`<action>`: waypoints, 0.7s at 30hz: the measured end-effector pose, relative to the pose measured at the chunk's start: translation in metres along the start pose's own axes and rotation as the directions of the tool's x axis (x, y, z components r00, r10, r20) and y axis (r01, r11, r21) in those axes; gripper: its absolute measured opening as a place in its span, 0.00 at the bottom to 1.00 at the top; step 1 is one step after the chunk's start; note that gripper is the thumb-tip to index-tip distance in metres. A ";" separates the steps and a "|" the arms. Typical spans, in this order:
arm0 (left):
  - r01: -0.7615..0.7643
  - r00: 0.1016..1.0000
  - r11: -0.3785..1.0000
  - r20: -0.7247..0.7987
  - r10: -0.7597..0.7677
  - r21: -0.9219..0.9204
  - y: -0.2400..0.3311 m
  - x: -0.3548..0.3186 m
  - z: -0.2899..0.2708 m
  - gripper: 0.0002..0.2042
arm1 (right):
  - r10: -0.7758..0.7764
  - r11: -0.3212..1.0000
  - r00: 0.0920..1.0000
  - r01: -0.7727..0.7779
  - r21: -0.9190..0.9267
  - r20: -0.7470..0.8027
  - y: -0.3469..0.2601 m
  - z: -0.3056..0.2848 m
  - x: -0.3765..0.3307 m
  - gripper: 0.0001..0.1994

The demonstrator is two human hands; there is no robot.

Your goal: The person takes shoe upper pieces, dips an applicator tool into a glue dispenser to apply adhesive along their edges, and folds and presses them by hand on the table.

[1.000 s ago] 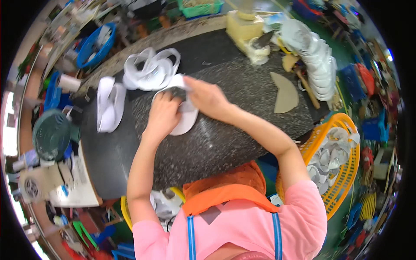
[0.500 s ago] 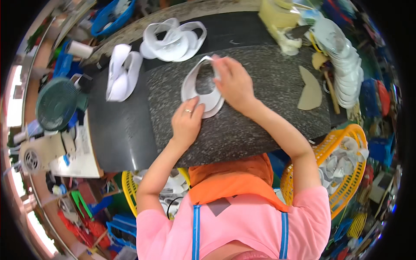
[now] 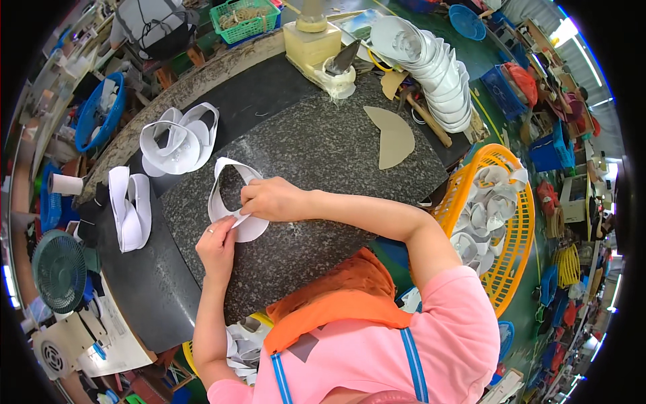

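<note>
On the dark speckled slab (image 3: pixel 303 155) lies a white looped piece (image 3: pixel 251 231) with a rounded, brim-like end, shaped much like a shoe upper. My left hand (image 3: pixel 217 250), wearing a ring, pinches its near left edge. Across the opening comes my right hand (image 3: pixel 276 198), its fingers closed on the inner edge close to the left fingertips. Farther back sit several overlapping looped white pieces (image 3: pixel 178 145). Another pair of white pieces (image 3: pixel 131 209) stands at the left, upright and folded.
A beige half-round template (image 3: pixel 391 138) and a hammer (image 3: pixel 431 121) lie to the right, by nested white pieces (image 3: pixel 444 87). Behind is a yellow block (image 3: pixel 313 47). Yellow baskets (image 3: pixel 518 249) with white pieces flank me; a green fan (image 3: pixel 59 269) stands left.
The view has swung to the right. My right hand has come from the loop's far right edge to its near inner edge; my left hand has gone from lying on the brim to pinching it.
</note>
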State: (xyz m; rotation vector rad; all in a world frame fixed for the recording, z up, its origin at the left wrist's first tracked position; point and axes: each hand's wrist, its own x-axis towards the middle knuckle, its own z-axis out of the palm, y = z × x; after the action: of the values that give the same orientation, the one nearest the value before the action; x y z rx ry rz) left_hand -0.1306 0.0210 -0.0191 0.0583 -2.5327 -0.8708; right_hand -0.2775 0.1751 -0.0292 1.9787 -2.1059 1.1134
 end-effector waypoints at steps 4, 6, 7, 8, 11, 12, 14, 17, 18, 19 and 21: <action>-0.137 0.990 0.983 0.050 0.132 0.124 -0.002 -0.001 -0.004 0.12 | -0.022 1.000 0.999 0.021 0.015 0.038 -0.002 -0.003 -0.003 0.09; -0.330 0.944 0.886 0.104 0.313 0.325 0.004 -0.005 -0.005 0.10 | -0.068 0.997 0.995 0.070 -0.026 0.069 -0.002 -0.004 -0.006 0.10; -0.320 0.948 0.889 0.104 0.302 0.328 0.004 -0.008 -0.005 0.10 | -0.099 0.993 0.988 0.106 -0.057 0.121 -0.003 -0.003 -0.006 0.09; -0.333 0.942 0.867 0.106 0.317 0.371 0.004 -0.011 -0.007 0.09 | -0.140 0.985 0.975 0.155 -0.078 0.174 -0.004 -0.001 -0.005 0.09; -0.320 0.947 0.849 0.112 0.302 0.420 0.003 -0.018 -0.001 0.09 | -0.253 0.956 0.963 0.263 -0.127 0.091 0.000 0.001 -0.014 0.10; -0.334 0.942 0.849 0.126 0.310 0.409 0.005 -0.016 -0.001 0.10 | -0.228 0.959 0.967 0.243 -0.143 0.117 -0.001 0.000 -0.017 0.13; -0.367 0.930 0.831 0.171 0.325 0.418 0.006 -0.012 -0.003 0.12 | -0.176 0.968 0.971 0.201 -0.154 0.160 -0.008 -0.007 -0.019 0.17; -0.312 0.949 0.830 0.197 0.247 0.463 0.020 -0.018 0.000 0.16 | -0.191 0.955 0.966 0.224 -0.194 0.174 -0.013 -0.016 -0.018 0.16; -0.271 0.960 0.843 0.196 0.201 0.464 0.023 -0.018 0.001 0.18 | -0.202 0.931 0.966 0.241 -0.273 0.162 -0.014 -0.018 -0.019 0.15; -0.254 0.964 0.842 0.190 0.184 0.475 0.024 -0.021 0.003 0.18 | -0.217 0.932 0.962 0.255 -0.258 0.166 -0.018 -0.017 -0.020 0.15; -0.223 0.970 0.843 0.197 0.143 0.489 0.025 -0.023 0.007 0.21 | -0.127 0.966 0.984 0.151 -0.209 0.122 -0.028 -0.020 -0.028 0.13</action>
State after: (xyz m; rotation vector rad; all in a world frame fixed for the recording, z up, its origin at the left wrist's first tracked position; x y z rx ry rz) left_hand -0.1102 0.0491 -0.0189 -0.0898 -2.7889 -0.1147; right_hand -0.2563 0.2113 -0.0151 2.0841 -1.9993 0.7344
